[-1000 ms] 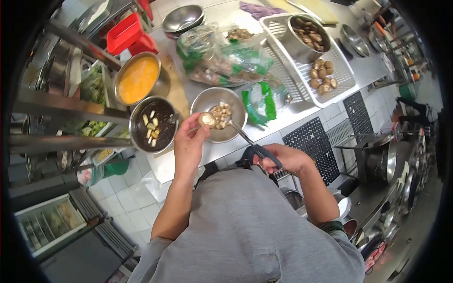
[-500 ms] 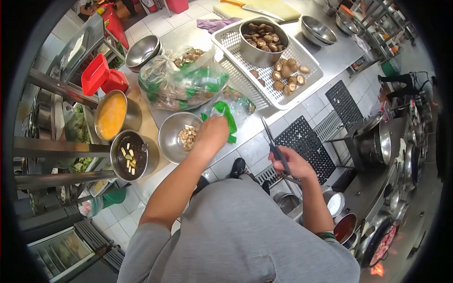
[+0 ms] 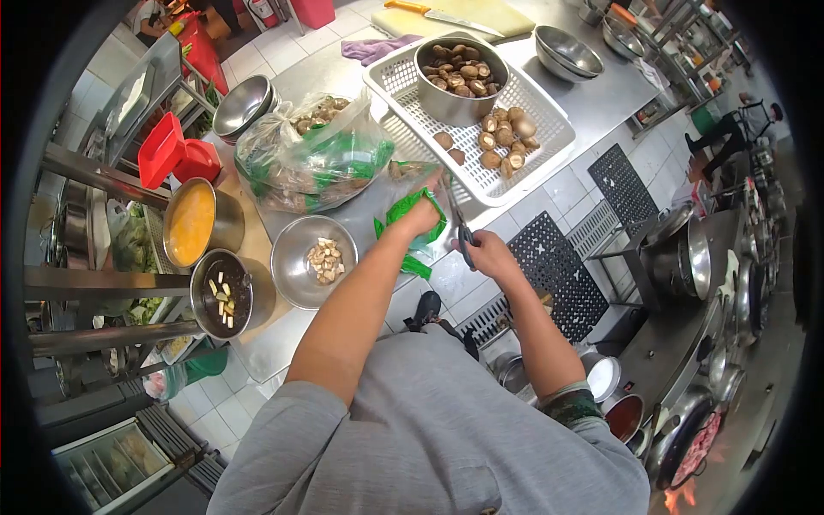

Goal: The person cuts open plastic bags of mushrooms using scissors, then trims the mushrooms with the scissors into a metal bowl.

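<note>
My right hand [image 3: 487,254] is closed round the handles of a pair of dark scissors [image 3: 464,233], whose blades point up toward the white basket. My left hand [image 3: 419,215] reaches into the mouth of a small clear and green plastic bag [image 3: 396,213], and its fingers are hidden by the plastic. Close to my left forearm, a steel bowl [image 3: 290,254] holds chopped pale mushroom pieces [image 3: 326,260]. Behind it stands a large clear and green bag [image 3: 313,163] of brown mushrooms.
A white basket [image 3: 560,136] carries a steel pot [image 3: 457,105] of shiitake mushrooms, with loose ones beside it. Left are a pot of orange liquid [image 3: 190,223], a dark pot [image 3: 225,296] and a red container [image 3: 176,154]. A knife [image 3: 455,19] lies on a cutting board [image 3: 502,17].
My left hand has moved from over the steel bowl's edge into the small bag. My right hand has brought the scissors left and up, close to that bag. The view has shifted slightly.
</note>
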The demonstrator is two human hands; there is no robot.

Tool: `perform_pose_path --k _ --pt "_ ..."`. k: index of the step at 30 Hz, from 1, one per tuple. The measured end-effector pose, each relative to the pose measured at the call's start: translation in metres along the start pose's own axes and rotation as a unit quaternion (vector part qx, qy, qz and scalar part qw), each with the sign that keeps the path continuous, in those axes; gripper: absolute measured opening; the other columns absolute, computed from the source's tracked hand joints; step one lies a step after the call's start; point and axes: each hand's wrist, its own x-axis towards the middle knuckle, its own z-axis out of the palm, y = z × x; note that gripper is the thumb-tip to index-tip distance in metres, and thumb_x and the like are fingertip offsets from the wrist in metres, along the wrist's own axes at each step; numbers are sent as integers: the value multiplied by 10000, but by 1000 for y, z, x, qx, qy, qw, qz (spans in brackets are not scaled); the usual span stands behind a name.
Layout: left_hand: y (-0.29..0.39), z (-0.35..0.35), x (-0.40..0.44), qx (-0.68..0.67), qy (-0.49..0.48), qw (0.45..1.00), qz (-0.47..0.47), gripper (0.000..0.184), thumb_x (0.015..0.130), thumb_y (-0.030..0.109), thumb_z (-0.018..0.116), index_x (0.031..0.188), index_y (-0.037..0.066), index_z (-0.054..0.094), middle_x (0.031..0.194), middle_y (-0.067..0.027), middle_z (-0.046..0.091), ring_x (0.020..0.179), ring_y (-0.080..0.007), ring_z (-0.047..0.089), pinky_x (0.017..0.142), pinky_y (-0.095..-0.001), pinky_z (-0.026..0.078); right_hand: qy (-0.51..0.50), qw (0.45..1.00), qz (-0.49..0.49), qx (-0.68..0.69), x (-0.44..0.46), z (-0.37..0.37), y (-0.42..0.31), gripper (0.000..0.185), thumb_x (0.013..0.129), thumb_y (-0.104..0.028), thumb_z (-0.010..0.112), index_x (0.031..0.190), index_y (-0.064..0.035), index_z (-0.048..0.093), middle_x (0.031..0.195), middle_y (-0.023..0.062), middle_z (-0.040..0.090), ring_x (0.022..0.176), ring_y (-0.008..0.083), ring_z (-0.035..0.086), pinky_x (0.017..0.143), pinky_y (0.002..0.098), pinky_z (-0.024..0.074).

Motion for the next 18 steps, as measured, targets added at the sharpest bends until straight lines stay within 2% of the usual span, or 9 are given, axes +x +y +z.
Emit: perform_pose_path --k 1,4,6,8,9,11,14,15,18 --pt "2 -3 -3 34 -14 999 -7 585 878 124 648 1432 86 465 1188 -196 631 1123 -362 605 927 -466 477 -21 1000 -13 13 -2 -1 -1 532 845 -510 720 742 9 669 570 91 620 516 191 608 525 355 479" --pt "6 -21 -10 129 -56 990 -20 590 863 141 662 1421 84 478 1202 -196 625 1124 -370 595 931 -475 469 -65 997 -20 31 -23 -11 -2 527 835 -504 738 717 2 649 552 65 593 508 178 587 516 351 462" --pt "13 -31 -9 189 -79 979 -21 594 854 152 672 1414 83 486 1211 -196 621 1124 -375 589 934 -480 463 -22 999 -35 -10 -37 -16 7 514 832 -478 759 737 10 628 596 79 598 548 166 554 537 346 453" --pt "17 -43 -26 193 -86 976 -47 582 840 175 680 1391 92 512 1234 -216 608 1127 -397 579 950 -485 459 34 998 -57 13 -49 -10 10 470 827 -422 788 783 15 619 644 97 610 581 177 550 574 352 463" --pt "17 -46 -39 197 -93 974 -64 576 834 186 684 1380 97 525 1246 -226 601 1128 -408 574 958 -488 458 51 996 -66 22 -50 -7 7 423 840 -385 784 824 8 629 667 77 613 601 155 551 579 338 458" --pt "18 -50 -58 182 -73 980 -29 548 833 176 676 1362 113 545 1251 -236 590 1136 -415 566 981 -481 451 87 992 -85 45 -50 -1 -4 335 866 -311 776 905 -4 648 712 38 619 643 110 554 590 309 447" --pt "27 -55 -65 168 -103 980 1 531 833 164 666 1351 127 557 1277 -246 572 1163 -422 550 1011 -474 439 181 965 -188 5 -16 12 -13 330 871 -289 772 986 -10 638 766 55 654 677 126 604 636 314 484" --pt "30 -56 -68 164 -122 979 5 529 833 161 664 1350 130 558 1288 -249 566 1175 -423 544 1021 -473 435 208 950 -230 20 -1 19 -16 340 852 -283 786 915 -4 602 687 76 635 622 145 605 596 332 478" --pt "21 -50 -70 163 -155 974 27 484 856 172 640 1330 105 567 1300 -247 571 1180 -413 557 1000 -471 450 89 955 -174 226 40 41 -16 315 851 -257 777 887 -2 596 687 82 639 635 129 616 587 326 485"
